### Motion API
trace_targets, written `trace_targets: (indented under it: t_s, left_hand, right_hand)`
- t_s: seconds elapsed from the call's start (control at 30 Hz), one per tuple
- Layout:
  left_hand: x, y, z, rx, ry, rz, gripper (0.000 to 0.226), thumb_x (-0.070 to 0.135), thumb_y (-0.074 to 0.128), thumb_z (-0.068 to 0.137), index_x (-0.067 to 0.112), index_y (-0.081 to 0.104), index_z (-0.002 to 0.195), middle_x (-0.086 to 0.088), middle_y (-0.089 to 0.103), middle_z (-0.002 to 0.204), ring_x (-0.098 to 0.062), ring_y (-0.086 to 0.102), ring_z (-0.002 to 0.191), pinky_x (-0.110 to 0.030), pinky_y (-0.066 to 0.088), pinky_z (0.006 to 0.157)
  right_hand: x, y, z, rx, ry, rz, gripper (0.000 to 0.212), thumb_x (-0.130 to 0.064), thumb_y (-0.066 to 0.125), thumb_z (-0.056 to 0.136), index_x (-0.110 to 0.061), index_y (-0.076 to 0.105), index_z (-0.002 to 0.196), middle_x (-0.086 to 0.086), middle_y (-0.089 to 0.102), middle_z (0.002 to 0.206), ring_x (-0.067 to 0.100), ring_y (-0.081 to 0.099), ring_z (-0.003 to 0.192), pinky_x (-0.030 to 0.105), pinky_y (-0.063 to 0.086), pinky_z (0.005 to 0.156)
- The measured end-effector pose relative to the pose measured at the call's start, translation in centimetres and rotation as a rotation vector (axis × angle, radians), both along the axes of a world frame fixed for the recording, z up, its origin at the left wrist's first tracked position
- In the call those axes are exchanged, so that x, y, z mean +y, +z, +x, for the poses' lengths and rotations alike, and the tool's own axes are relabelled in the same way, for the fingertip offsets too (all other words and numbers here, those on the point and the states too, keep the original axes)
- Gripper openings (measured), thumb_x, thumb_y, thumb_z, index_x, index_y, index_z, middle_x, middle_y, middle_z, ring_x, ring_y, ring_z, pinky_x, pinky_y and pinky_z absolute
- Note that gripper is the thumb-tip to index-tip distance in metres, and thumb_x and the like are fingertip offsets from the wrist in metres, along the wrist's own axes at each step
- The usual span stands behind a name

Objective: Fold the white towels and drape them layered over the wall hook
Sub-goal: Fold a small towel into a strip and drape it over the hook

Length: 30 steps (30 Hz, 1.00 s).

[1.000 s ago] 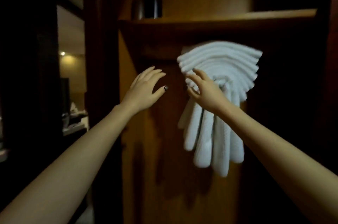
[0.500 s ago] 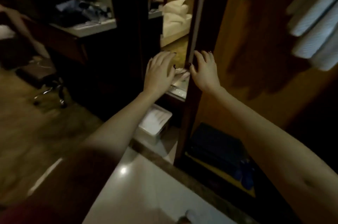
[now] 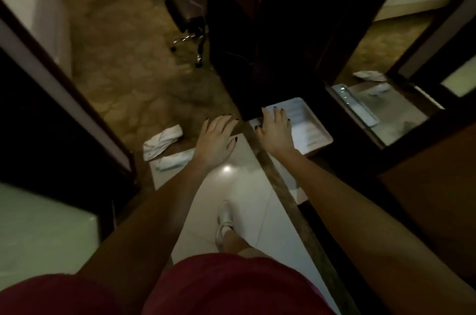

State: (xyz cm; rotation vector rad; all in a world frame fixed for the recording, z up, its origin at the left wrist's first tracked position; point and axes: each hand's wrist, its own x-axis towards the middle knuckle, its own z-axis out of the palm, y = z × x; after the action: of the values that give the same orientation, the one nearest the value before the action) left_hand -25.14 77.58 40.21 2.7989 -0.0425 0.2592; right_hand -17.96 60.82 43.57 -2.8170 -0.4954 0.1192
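Observation:
I look down at the floor. My left hand point(image 3: 215, 140) and my right hand point(image 3: 276, 131) are stretched out side by side, palms down, fingers straight, holding nothing. A rumpled white towel point(image 3: 162, 141) lies on the floor to the left of my left hand, with a second white cloth point(image 3: 174, 162) just below it on the pale tiles. The hanging towels and the wall hook are out of view.
A white tray point(image 3: 314, 131) sits on the floor under my right hand. A dark threshold strip point(image 3: 286, 201) divides the pale tiles from the wardrobe. An office chair point(image 3: 188, 23) stands on the carpet ahead. A dark door edge point(image 3: 64, 98) runs at left. My shoe point(image 3: 224, 222) is below.
My view has swung from the layered towels on the hook down and left to the floor. Both hands left the towels and now hover open over the floor.

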Motion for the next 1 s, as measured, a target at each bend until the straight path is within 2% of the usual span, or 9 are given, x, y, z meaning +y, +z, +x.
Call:
trace_targets:
  t_s: [0.07, 0.17, 0.27, 0.6, 0.77, 0.9, 1.0]
  left_hand:
    - [2.7, -1.6, -0.6, 0.040, 0.072, -0.013, 0.049, 0.026, 0.050, 0.097, 0.015, 0.043, 0.144, -0.007, 0.040, 0.150, -0.025, 0.033, 0.140, -0.045, 0.020, 0.117]
    - [6.7, -3.5, -0.3, 0.078, 0.236, -0.094, 0.049, 0.024, 0.052, 0.095, 0.014, 0.045, 0.143, -0.008, 0.039, 0.151, -0.025, 0.033, 0.141, -0.044, 0.018, 0.116]
    - [11.4, -4.9, 1.9, 0.090, 0.372, -0.148, 0.051, 0.023, 0.057, 0.092, 0.011, 0.048, 0.141, -0.010, 0.041, 0.151, -0.027, 0.035, 0.140, -0.045, 0.026, 0.114]
    - [25.2, -13.8, 7.9, 0.305, 0.589, -0.316, 0.048, 0.018, 0.054, 0.094, 0.008, 0.047, 0.140, -0.014, 0.045, 0.145, -0.031, 0.040, 0.135, -0.044, 0.032, 0.111]
    - [29.2, -22.8, 10.2, 0.427, 0.687, -0.468, 0.049, 0.015, 0.054, 0.095, 0.007, 0.044, 0.142, -0.015, 0.044, 0.146, -0.030, 0.039, 0.135, -0.041, 0.032, 0.112]
    - [33.0, -33.4, 12.9, 0.513, 0.725, -0.522, 0.047, 0.017, 0.053, 0.096, 0.008, 0.044, 0.142, -0.013, 0.045, 0.144, -0.029, 0.040, 0.132, -0.038, 0.034, 0.109]
    - [36.4, -42.6, 15.5, 0.525, 0.825, -0.633, 0.045, 0.015, 0.053, 0.097, 0.010, 0.045, 0.141, -0.013, 0.046, 0.143, -0.028, 0.041, 0.133, -0.035, 0.034, 0.108]
  right_hand:
    - [4.2, -1.7, 0.4, 0.054, 0.066, 0.018, 0.059, -0.028, 0.048, 0.099, -0.012, 0.026, 0.152, 0.019, 0.025, 0.156, 0.036, 0.016, 0.146, 0.049, 0.017, 0.118]
    - [10.0, -4.0, 1.6, 0.137, 0.103, 0.066, 0.058, -0.025, 0.051, 0.098, -0.012, 0.030, 0.150, 0.017, 0.031, 0.152, 0.034, 0.022, 0.144, 0.048, 0.024, 0.116]
    - [15.2, -6.6, 4.5, 0.218, 0.080, 0.095, 0.056, -0.021, 0.051, 0.097, -0.009, 0.032, 0.149, 0.017, 0.036, 0.149, 0.033, 0.029, 0.140, 0.044, 0.028, 0.114]
    - [25.6, -16.9, 13.8, 0.528, 0.110, -0.026, 0.061, -0.026, 0.050, 0.100, -0.006, 0.024, 0.152, 0.015, 0.031, 0.155, 0.032, 0.026, 0.142, 0.043, 0.025, 0.115]
    - [29.8, -25.6, 17.0, 0.642, 0.111, -0.023, 0.063, -0.026, 0.052, 0.100, -0.004, 0.023, 0.152, 0.018, 0.032, 0.154, 0.033, 0.028, 0.141, 0.042, 0.028, 0.114]
    - [32.8, -36.0, 20.2, 0.691, 0.105, -0.057, 0.063, -0.031, 0.051, 0.101, -0.004, 0.025, 0.151, 0.018, 0.033, 0.153, 0.033, 0.029, 0.141, 0.042, 0.027, 0.114]
    - [35.3, -44.9, 22.8, 0.701, 0.112, -0.067, 0.062, -0.033, 0.050, 0.101, -0.004, 0.027, 0.151, 0.019, 0.035, 0.151, 0.033, 0.031, 0.140, 0.042, 0.029, 0.112]
